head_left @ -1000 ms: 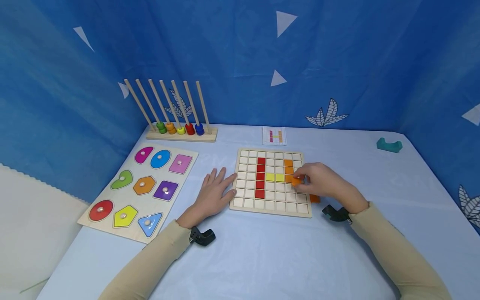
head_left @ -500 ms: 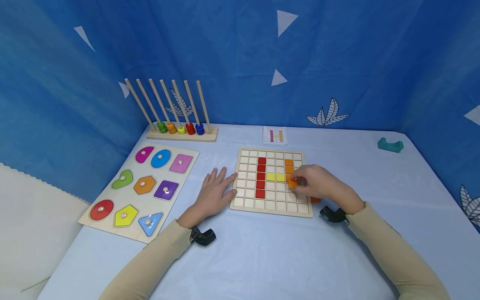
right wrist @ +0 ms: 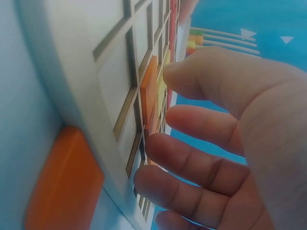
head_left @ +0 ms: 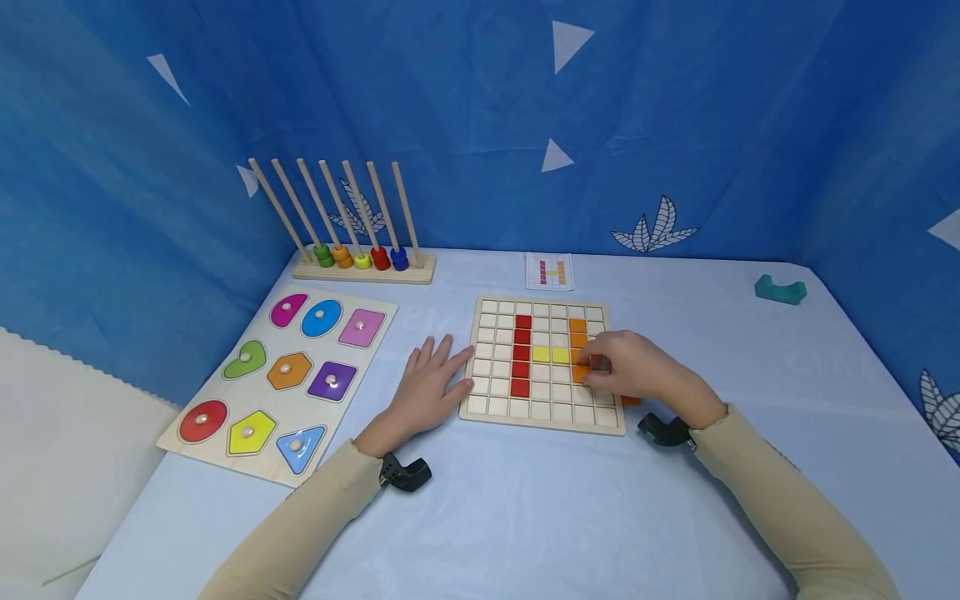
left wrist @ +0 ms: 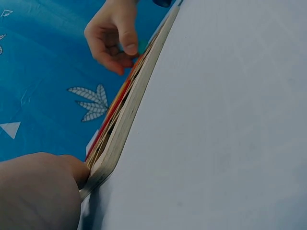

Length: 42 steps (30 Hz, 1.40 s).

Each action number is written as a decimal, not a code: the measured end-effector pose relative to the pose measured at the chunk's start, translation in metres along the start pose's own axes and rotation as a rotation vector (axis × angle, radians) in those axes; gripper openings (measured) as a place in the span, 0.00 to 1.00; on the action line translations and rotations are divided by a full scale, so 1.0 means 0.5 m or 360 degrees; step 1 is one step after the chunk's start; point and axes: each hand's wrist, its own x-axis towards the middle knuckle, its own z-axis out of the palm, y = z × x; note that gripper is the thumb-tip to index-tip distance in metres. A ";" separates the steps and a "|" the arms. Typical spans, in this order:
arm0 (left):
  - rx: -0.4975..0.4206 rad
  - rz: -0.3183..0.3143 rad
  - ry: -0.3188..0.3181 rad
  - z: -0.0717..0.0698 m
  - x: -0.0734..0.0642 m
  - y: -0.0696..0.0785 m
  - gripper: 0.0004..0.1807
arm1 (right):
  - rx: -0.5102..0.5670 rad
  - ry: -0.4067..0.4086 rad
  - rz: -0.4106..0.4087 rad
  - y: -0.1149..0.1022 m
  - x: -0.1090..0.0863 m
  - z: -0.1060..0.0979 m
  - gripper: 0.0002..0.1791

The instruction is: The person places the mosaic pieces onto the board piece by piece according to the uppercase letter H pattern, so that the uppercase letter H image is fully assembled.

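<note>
A wooden grid board lies on the table with a column of several red tiles, two yellow tiles and a column of orange tiles. My right hand hovers close over its right side, thumb and fingers loosely bent. Below them an orange tile sits in a cell, the thumb and index tips just above it, not gripping it. My left hand rests flat at the left edge with spread fingers, the thumb and index tips touching the board. In the left wrist view the left hand is at the board's corner.
Another orange tile lies off the board's right edge. A pattern card lies behind the board. On the left are a knobbed shape puzzle and a peg rack with coloured beads. A teal curved block lies far right.
My right hand has moved slightly left with the orange tile, which has gone from tilted in the fingers to lying below the other orange tiles. The left hand has stayed put.
</note>
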 end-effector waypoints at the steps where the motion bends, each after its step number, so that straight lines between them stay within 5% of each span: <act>1: 0.0000 0.0001 0.0001 0.000 0.000 0.000 0.32 | 0.0003 -0.0002 0.0004 0.000 -0.001 0.000 0.15; 21: -0.0013 -0.0012 0.0009 -0.001 -0.004 -0.003 0.31 | -0.0028 0.0048 0.0121 0.019 -0.045 -0.041 0.17; 42: -0.0037 -0.0007 0.0007 0.003 -0.009 -0.011 0.31 | -0.0030 0.0090 0.0211 0.050 -0.100 -0.020 0.25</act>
